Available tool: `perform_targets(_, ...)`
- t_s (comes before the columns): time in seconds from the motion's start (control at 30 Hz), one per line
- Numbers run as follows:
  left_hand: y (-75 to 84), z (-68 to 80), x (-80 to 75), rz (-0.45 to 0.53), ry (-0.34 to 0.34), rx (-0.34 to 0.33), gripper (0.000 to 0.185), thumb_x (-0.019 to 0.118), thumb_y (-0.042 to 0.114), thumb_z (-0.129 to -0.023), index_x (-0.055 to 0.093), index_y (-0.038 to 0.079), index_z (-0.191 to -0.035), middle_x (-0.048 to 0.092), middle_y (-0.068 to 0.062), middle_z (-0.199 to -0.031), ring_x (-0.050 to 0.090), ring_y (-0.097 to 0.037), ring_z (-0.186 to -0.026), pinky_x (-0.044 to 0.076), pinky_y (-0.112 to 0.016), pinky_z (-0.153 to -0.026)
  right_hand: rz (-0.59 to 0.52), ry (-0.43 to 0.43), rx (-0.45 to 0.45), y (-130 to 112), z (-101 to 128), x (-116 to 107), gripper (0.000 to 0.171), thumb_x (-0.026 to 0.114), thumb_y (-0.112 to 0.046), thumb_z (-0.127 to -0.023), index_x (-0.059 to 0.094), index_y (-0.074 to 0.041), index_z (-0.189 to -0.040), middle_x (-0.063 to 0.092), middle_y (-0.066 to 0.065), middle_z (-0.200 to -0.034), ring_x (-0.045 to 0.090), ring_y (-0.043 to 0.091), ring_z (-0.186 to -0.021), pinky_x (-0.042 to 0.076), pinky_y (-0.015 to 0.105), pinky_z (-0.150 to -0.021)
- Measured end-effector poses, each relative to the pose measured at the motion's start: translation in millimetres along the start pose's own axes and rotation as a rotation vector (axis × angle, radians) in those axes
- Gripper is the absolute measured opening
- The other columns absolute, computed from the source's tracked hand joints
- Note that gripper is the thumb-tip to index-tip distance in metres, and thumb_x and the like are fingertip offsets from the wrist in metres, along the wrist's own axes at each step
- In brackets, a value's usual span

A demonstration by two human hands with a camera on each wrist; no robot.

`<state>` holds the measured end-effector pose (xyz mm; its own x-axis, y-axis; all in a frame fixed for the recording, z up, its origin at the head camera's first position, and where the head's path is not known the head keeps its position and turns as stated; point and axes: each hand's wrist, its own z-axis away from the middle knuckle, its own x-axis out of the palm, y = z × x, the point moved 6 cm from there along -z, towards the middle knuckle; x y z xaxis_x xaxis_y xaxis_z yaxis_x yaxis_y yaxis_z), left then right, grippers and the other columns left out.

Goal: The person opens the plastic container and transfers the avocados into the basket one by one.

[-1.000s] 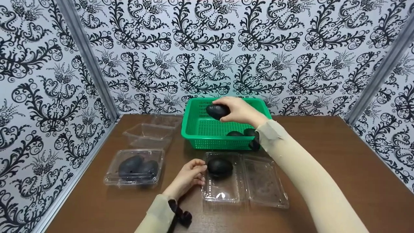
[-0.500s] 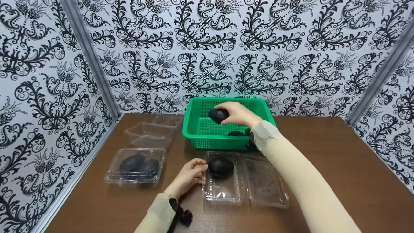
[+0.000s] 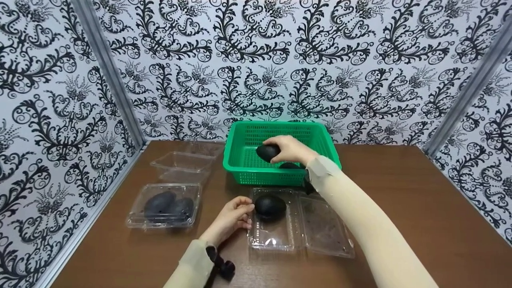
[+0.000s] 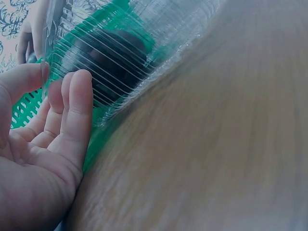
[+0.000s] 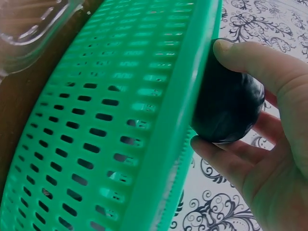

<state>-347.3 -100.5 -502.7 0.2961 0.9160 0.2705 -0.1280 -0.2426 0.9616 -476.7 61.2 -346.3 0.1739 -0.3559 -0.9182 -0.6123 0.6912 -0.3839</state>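
Note:
My right hand (image 3: 291, 149) grips a dark avocado (image 3: 268, 153) over the green basket (image 3: 260, 176). The right wrist view shows thumb and fingers around this avocado (image 5: 228, 98), close by the basket's rim. Below the basket lies an open clear plastic clamshell container (image 3: 276, 236), its lid (image 3: 326, 228) folded out to the right. One avocado (image 3: 270, 207) sits in its far half. At the container's left edge, my left hand (image 3: 232, 218) pinches the rim between thumb and fingers. Another avocado (image 3: 289, 165) lies in the basket, partly hidden by the front wall.
To the left stands a closed clear container (image 3: 136, 216) with two avocados (image 3: 160, 205) inside. Behind it is an open clear container (image 3: 182, 163). The patterned wall (image 3: 256, 72) rises right behind the basket.
My right hand has lowered the avocado from above the basket's back rim into the basket's opening. My left hand has stayed at the container's edge.

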Motion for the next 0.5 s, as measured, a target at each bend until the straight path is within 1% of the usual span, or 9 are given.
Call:
perform_targets(0.23,0.4,-0.6,-0.7,0.011,0.000,0.000,0.026,0.063,0.009,-0.093,0.049,-0.001,-0.112,0.054,-0.006,-0.086,0.055,-0.013,-0.057,0.054,-0.025,-0.053,-0.023,0.010,0.014,2,-1,1,0.065,0.078,-0.013,-0.075,0.055,-0.009,-0.136,0.056,0.010,-0.134,0.052,0.029,-0.115,0.046,0.045,-0.095)
perform_targets(0.5,-0.8,0.4,-2.0,0.000,0.011,-0.009,0.026,0.063,0.010,-0.093,0.049,-0.001,-0.112,0.053,-0.006,-0.085,0.056,-0.014,-0.057,0.054,-0.025,-0.053,-0.030,-0.017,0.025,6,-3,13,0.065,0.078,-0.014,-0.076,0.055,-0.012,-0.136,0.056,0.010,-0.134,0.053,0.028,-0.114,0.046,0.043,-0.095)
